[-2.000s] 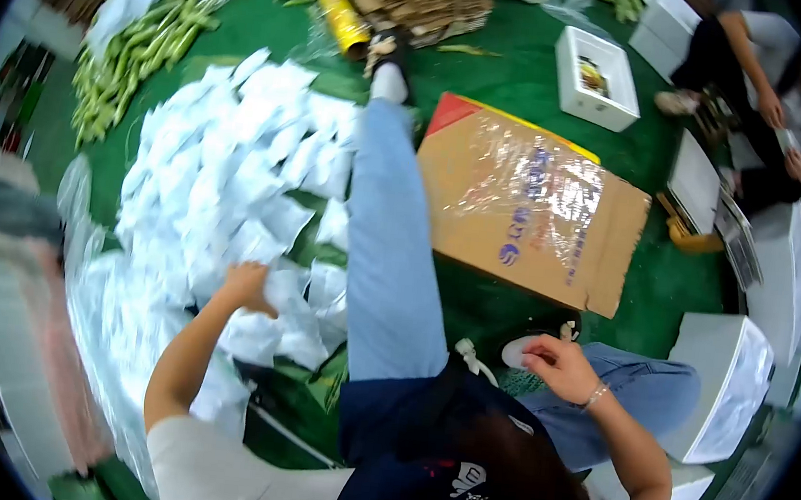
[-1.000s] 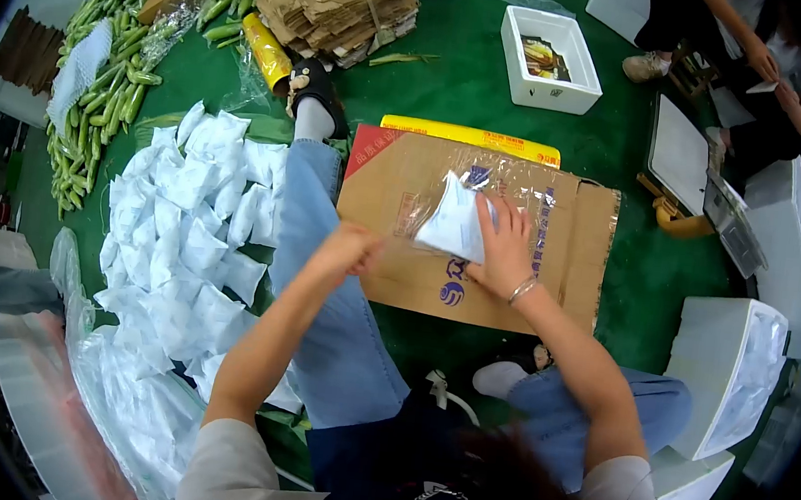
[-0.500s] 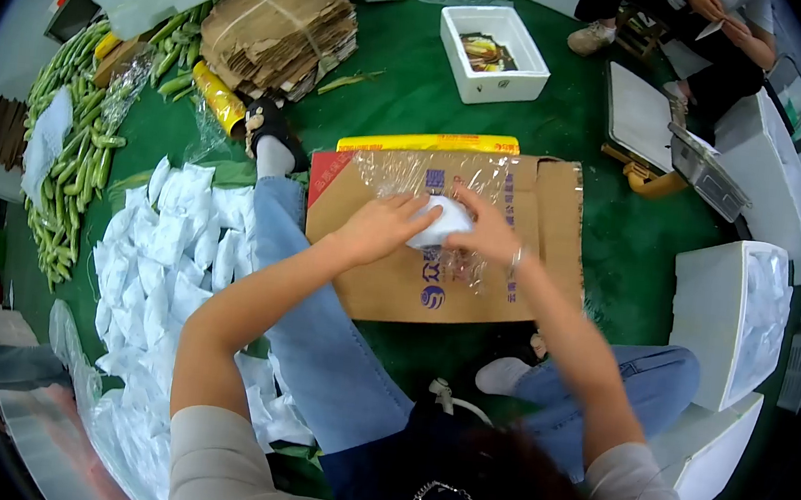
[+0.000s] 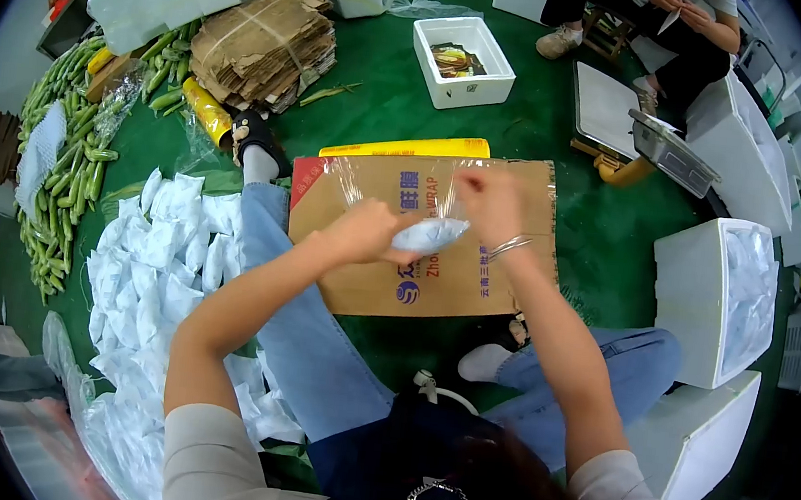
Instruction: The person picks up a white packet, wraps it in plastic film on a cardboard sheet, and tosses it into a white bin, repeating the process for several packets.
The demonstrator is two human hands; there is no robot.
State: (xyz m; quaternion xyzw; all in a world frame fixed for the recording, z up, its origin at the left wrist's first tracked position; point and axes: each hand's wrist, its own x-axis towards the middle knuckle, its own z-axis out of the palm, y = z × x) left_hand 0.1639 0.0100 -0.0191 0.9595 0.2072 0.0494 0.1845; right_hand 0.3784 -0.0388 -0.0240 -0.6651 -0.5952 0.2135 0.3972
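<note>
My left hand (image 4: pixel 368 232) is closed on one end of a white packet (image 4: pixel 431 236), held over a flattened cardboard box (image 4: pixel 507 294) lying between my legs. The packet looks plump, with shiny clear film about it. My right hand (image 4: pixel 493 206) is smeared by motion, up and to the right of the packet, fingers curled at the streaks of cling film (image 4: pixel 449 192). Clear film runs across the far part of the cardboard, near a long yellow box (image 4: pixel 410 147) along its far edge. A big heap of similar white packets (image 4: pixel 153 270) lies left of my leg.
Green corn cobs (image 4: pixel 71 170) lie piled at far left, near stacked brown sheets (image 4: pixel 261 49). A white foam box (image 4: pixel 469 88) holds printed items. A scale (image 4: pixel 607 111) and a foam box of clear-wrapped packets (image 4: pixel 694 307) stand right. A person (image 4: pixel 693 18) sits behind the scale.
Both hands were around the packet. Now the left hand holds it alone, slightly lower, and the right hand has lifted away toward the far side. The view has shifted a little.
</note>
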